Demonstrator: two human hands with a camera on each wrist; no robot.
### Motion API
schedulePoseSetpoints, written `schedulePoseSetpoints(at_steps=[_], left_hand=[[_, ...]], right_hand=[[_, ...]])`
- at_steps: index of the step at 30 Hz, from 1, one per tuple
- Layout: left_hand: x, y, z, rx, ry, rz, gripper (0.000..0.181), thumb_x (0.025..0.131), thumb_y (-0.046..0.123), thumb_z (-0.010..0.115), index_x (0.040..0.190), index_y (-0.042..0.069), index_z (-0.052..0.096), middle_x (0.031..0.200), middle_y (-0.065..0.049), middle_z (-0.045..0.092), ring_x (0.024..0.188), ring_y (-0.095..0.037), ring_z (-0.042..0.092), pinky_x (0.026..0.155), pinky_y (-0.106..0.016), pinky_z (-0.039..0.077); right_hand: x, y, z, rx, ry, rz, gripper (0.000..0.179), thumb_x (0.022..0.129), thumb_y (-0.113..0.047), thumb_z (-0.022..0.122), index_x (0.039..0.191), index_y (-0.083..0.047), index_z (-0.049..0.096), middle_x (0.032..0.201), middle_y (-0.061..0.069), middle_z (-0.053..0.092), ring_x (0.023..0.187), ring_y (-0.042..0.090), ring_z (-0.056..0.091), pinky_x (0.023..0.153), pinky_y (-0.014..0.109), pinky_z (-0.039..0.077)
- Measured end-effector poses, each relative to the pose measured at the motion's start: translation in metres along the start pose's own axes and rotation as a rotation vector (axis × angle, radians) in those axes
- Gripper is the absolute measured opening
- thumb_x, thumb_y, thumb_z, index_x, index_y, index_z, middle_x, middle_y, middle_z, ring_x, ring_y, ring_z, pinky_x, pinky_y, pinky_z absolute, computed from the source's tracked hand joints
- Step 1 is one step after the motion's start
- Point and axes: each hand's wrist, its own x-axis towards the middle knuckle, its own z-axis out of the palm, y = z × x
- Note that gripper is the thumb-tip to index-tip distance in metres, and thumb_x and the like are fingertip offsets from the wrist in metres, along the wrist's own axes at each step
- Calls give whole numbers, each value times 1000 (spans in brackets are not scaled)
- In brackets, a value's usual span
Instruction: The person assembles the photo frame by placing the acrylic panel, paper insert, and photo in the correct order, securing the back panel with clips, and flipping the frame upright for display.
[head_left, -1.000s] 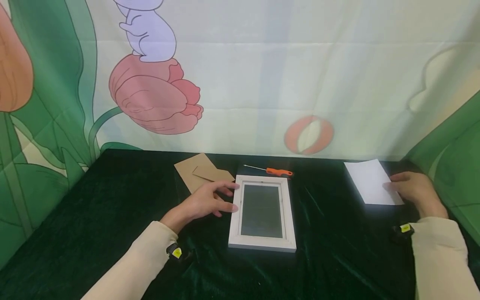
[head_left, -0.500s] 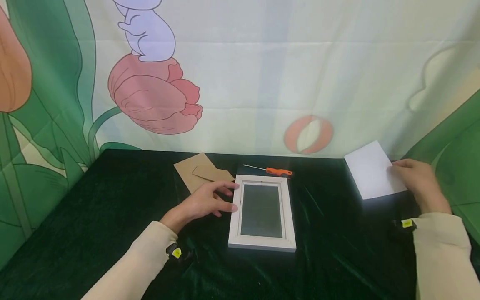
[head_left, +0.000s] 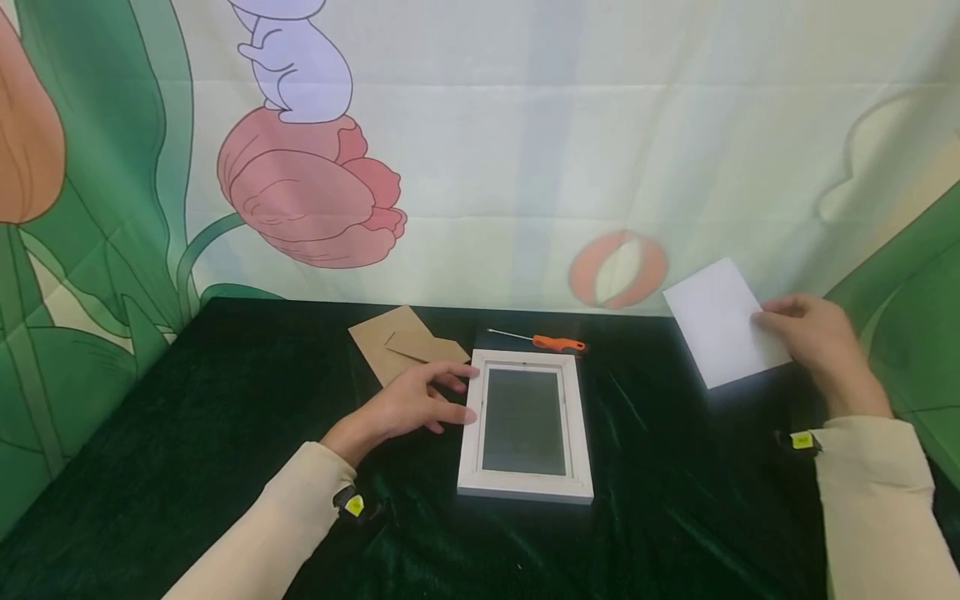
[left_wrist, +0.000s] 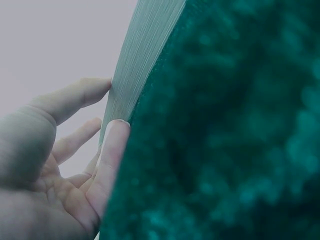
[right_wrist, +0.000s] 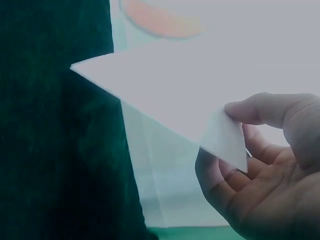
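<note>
A white picture frame (head_left: pixel 525 482) lies on the dark green velvet cloth, its dark inner opening facing up. My left hand (head_left: pixel 408 406) rests at its left side, the thumb and fingertips touching the outer edge. In the left wrist view that hand (left_wrist: pixel 65 165) has its fingers extended against the frame's pale side (left_wrist: pixel 135 60). My right hand (head_left: pixel 821 342) pinches a blank white sheet of paper (head_left: pixel 720 325) by its right edge, raised and tilted. The right wrist view shows the thumb on the near face of the sheet (right_wrist: pixel 150 85) and the fingers behind it.
Behind my left hand lies a brown backing board (head_left: pixel 375 333) with a brown stand flap (head_left: pixel 427 346) on top. An orange-handled screwdriver (head_left: pixel 555 342) lies just beyond the frame. A printed curtain (head_left: pixel 480 150) hangs along the back edge of the table.
My right hand has raised the white sheet off the cloth, tilted it and brought it somewhat left. The left hand and the frame have stayed put.
</note>
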Motion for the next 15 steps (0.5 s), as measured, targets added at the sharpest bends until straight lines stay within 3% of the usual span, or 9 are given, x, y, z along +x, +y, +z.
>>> schedulePoseSetpoints(at_steps=[4,10,15], left_hand=[[0,0,1,5,1,-1,64,90,23,87,148,15,62,133,-16,63,90,-27,71,76,-39,64],[0,0,0,3,1,-2,64,90,23,87,148,15,62,133,-16,62,90,-27,71,76,-39,64],[0,0,0,0,-1,0,64,90,23,87,148,15,62,134,-16,62,91,-27,71,76,-40,64]], right_hand=[[-3,-10,4,25,-21,-12,66,110,-43,51,148,11,44,147,35,43,121,47,48,87,42,49],[-5,-23,9,64,-62,-37,66,110,-43,54,147,11,44,145,33,46,120,48,56,103,63,46],[-7,-36,12,61,-86,-63,63,108,-43,59,144,8,47,141,30,51,115,45,61,104,64,44]])
